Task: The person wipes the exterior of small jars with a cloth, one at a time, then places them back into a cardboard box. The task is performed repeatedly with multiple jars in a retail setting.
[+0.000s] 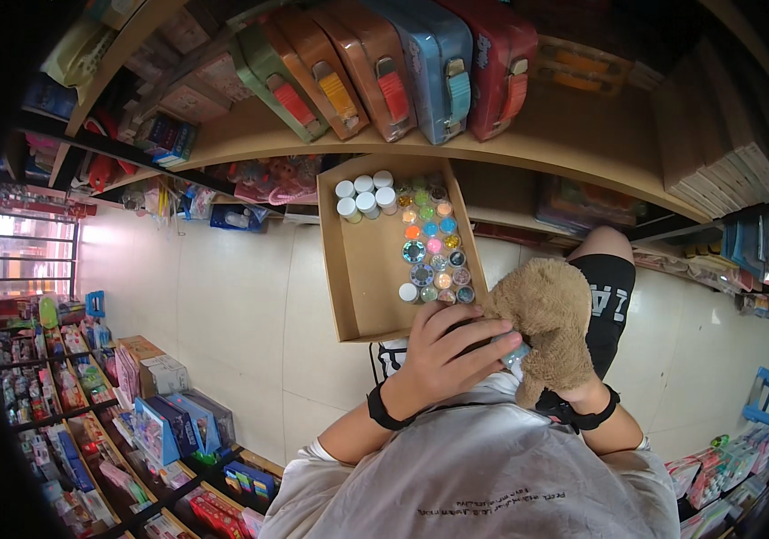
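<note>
My left hand [448, 347] grips a small clear jar [514, 350] with pale blue contents, close to my chest; the fingers hide part of it. A brown plush cloth [549, 316] is in my right hand [576, 392], which it mostly covers, and it lies against the jar. Just beyond my left hand sits a shallow cardboard tray [364, 283]. Along its right side stand several small round jars of coloured glitter [433, 244]. White-capped bottles [365, 195] are grouped at the far left corner, and one white-capped jar [408, 292] stands nearer to me.
A wooden shelf [586, 128] crosses above the tray's far end, with several suitcase-shaped boxes [441, 74] on it. My bent knee [603, 246] is at the right. Stocked racks [87, 431] line the lower left, near cardboard boxes [162, 370]. A blue stool [768, 397] stands at the right.
</note>
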`<action>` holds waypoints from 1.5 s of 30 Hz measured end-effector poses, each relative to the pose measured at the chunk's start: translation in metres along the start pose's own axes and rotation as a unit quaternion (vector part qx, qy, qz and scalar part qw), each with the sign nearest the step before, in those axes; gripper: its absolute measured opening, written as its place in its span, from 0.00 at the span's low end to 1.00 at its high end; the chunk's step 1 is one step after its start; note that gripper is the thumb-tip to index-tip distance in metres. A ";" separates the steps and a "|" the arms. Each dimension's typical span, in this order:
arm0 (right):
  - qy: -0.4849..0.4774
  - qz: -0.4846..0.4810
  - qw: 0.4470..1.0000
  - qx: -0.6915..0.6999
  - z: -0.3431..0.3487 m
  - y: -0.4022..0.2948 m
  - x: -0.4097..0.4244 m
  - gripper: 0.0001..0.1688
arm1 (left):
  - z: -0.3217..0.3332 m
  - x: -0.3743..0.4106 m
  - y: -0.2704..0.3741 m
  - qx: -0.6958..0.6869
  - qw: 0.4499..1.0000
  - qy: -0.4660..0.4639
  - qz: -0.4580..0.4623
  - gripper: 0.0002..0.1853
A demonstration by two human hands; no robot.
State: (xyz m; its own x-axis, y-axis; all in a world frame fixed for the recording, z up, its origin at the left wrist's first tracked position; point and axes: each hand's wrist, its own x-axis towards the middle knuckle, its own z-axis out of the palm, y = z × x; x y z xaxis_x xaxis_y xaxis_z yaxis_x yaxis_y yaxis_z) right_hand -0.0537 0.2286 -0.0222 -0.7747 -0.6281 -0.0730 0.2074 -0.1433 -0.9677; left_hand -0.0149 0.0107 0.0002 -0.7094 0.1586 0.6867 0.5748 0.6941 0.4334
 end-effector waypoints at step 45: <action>0.012 0.028 0.994 0.100 0.010 -0.017 0.002 0.49 | -0.001 -0.004 0.010 0.020 0.999 -0.016 -0.022 0.17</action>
State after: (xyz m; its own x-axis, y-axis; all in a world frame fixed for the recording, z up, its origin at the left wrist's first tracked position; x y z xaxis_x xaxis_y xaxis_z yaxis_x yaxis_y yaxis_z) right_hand -0.0529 0.2225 -0.0031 -0.7724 -0.6212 -0.1328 0.3631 -0.2603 -0.8946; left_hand -0.0063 0.0162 0.0025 -0.7471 0.1485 0.6480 0.5254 0.7290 0.4387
